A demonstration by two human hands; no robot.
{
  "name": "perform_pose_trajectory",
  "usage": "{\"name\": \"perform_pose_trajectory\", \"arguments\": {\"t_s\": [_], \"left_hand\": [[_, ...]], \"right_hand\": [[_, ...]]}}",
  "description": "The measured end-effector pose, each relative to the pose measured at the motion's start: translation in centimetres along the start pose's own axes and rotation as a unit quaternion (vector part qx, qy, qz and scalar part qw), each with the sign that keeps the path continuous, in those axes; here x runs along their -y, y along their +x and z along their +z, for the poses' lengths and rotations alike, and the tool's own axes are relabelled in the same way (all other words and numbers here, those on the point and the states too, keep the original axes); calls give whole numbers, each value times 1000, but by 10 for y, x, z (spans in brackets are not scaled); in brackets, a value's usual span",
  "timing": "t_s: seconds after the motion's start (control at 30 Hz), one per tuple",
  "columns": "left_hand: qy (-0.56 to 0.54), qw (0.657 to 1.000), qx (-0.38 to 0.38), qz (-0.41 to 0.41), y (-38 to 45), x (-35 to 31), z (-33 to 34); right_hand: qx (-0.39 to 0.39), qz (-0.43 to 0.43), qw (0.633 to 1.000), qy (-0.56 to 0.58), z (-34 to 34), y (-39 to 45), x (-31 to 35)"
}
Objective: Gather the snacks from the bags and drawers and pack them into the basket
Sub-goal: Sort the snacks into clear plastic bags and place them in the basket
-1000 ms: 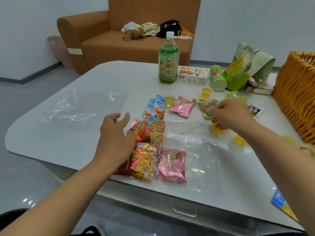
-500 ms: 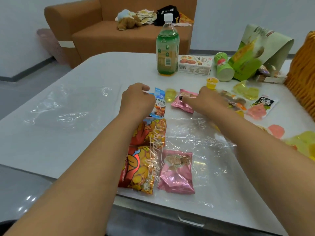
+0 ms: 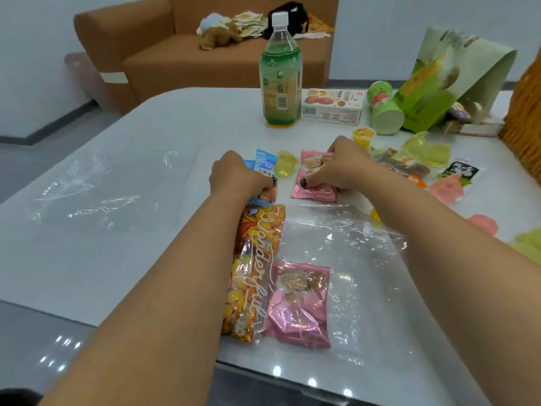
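My left hand point(image 3: 235, 177) is curled over the blue sachets point(image 3: 265, 163) at the middle of the white table point(image 3: 131, 200), gripping their near ends. My right hand point(image 3: 341, 168) pinches a pink snack packet point(image 3: 314, 192) lying flat just right of them. Closer to me, a clear plastic bag point(image 3: 336, 273) holds an orange snack pack point(image 3: 251, 273) and a second pink packet point(image 3: 298, 303). The woven orange basket point(image 3: 524, 112) stands at the right edge, mostly cut off.
A green drink bottle point(image 3: 281, 83), a small box point(image 3: 332, 109), a green cup point(image 3: 383, 109) on its side and a tipped green paper bag point(image 3: 445, 80) stand at the back. Jelly cups point(image 3: 424, 149) and small packets lie at the right. Another clear bag point(image 3: 96, 186) lies left.
Both hands moved forward from the near bag and the right side to the middle row. The left now grips the blue sachets, the right pinches the pink packet.
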State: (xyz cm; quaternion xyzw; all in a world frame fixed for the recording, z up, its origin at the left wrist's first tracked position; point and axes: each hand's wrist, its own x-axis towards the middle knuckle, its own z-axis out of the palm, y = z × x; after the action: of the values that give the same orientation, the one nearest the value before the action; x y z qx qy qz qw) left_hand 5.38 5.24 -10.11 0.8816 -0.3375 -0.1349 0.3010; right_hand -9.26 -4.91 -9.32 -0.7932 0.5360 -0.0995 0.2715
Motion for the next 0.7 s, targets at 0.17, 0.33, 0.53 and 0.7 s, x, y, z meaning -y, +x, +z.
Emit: {"name": "perform_pose_trajectory", "arguments": {"t_s": [0.17, 0.33, 0.53, 0.7], "left_hand": [[6, 1000, -12, 25, -5, 2, -4], [10, 994, -31, 103, -21, -13, -12], [-17, 978, -9, 206, -100, -33, -26], [4, 954, 33, 299, -179, -38, -30]], "right_hand": [[-49, -36, 993, 97, -21, -11, -3], [-136, -63, 973, 173, -50, -41, -1], [-179, 1, 949, 259, -67, -115, -41], [-178, 86, 936, 291, -88, -162, -76]]}}
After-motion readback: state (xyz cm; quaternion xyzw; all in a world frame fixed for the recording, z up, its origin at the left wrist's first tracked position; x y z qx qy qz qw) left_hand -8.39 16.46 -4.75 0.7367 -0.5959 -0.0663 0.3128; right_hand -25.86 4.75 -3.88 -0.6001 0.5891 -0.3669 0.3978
